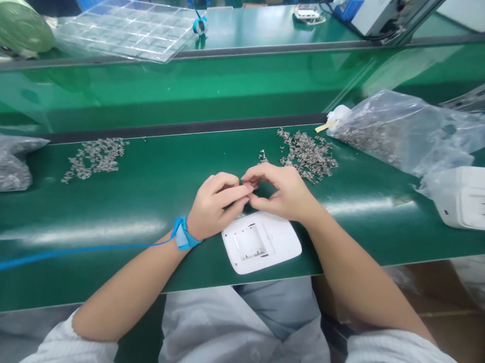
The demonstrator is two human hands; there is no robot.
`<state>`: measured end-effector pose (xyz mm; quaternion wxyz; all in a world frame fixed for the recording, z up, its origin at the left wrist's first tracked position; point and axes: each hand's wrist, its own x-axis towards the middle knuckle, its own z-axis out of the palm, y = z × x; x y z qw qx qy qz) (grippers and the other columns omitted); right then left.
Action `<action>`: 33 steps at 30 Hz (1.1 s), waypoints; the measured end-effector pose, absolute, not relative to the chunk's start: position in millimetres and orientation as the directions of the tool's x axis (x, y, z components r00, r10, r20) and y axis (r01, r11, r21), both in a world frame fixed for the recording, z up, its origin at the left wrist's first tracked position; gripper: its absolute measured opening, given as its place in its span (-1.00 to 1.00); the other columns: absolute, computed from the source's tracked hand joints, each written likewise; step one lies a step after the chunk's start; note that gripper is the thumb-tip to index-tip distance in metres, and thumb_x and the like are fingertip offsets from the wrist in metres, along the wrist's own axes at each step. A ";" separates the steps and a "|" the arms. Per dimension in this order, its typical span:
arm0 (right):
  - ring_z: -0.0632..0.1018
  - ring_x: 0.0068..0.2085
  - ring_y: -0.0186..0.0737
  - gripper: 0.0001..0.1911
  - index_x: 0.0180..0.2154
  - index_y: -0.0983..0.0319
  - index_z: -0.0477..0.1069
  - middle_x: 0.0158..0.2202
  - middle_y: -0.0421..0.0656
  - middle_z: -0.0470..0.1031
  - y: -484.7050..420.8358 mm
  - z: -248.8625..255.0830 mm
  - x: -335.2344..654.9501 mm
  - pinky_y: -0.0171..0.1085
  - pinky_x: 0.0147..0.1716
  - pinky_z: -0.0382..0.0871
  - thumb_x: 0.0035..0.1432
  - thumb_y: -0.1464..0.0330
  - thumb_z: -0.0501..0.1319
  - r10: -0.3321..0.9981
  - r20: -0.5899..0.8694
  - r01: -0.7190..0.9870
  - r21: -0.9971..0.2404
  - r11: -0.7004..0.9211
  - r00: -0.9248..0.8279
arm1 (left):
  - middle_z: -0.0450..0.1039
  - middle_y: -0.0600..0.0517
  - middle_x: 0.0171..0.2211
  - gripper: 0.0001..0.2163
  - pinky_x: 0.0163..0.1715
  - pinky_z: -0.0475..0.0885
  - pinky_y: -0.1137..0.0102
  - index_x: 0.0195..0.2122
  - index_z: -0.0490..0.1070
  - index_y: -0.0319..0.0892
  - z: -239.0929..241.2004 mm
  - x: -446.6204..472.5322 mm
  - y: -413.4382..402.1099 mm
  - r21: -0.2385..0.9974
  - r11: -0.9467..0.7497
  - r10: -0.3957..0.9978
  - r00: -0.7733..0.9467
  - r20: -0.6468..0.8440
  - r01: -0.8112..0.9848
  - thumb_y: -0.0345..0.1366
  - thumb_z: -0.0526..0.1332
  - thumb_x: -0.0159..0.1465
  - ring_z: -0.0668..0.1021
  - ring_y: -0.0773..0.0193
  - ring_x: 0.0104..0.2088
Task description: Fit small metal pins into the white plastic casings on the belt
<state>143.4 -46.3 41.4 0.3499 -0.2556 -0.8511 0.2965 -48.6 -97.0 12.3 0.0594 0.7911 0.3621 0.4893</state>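
Observation:
My left hand [219, 202] and my right hand [278, 191] meet fingertip to fingertip above the green bench. Both are closed in a pinch; whatever small piece lies between the fingertips is too hidden to name. Just below them a white plastic housing [282, 240] with a rectangular recess lies flat near the bench's front edge. A pile of small metal parts [309, 155] sits beyond my right hand, with a few loose ones beside it. Around my left wrist runs a blue wrist strap [183, 233] with its cord trailing left.
Another heap of small metal parts [95, 158] lies to the left, by a plastic bag [5, 163]. At right are a clear bag of parts [383, 132] and white housings [479, 199]. Behind the green partition stand a clear compartment tray [132, 28] and a green fan [21, 23].

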 end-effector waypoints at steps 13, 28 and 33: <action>0.63 -0.32 -0.34 -0.68 -0.17 0.16 0.37 -0.30 -0.27 0.59 -46.4 45.6 148.6 -0.37 -0.30 0.58 0.03 0.53 0.32 0.691 0.383 0.154 -0.800 0.580 -0.614 | 0.47 -0.01 -0.17 -0.77 -0.33 0.34 0.38 -0.08 0.51 -0.07 4.8 -52.4 -94.2 0.247 -0.689 0.565 0.290 0.773 0.682 -0.48 0.23 0.29 0.45 0.33 -0.29; 0.59 -0.22 -0.27 -0.74 -0.15 0.16 0.41 -0.27 -0.23 0.58 -43.5 42.3 148.6 -0.23 -0.17 0.51 0.12 0.48 0.35 0.709 0.392 0.149 -0.809 0.569 -0.586 | 0.53 0.02 -0.36 -0.93 -0.35 0.24 0.31 -0.27 0.48 -0.17 8.2 -48.7 -97.0 0.223 -0.588 0.606 0.241 0.758 0.777 -0.42 0.22 0.36 0.49 0.31 -0.35; 0.57 -0.26 -0.29 -0.74 -0.16 0.16 0.40 -0.28 -0.22 0.55 -44.1 42.1 148.0 -0.25 -0.23 0.50 0.12 0.46 0.36 0.752 0.286 0.117 -0.894 0.432 -0.594 | 0.50 0.09 -0.43 -0.92 -0.36 0.22 0.29 -0.29 0.46 -0.13 12.5 -51.5 -98.0 0.038 -0.631 0.464 0.339 0.818 0.775 -0.45 0.25 0.32 0.43 0.32 -0.41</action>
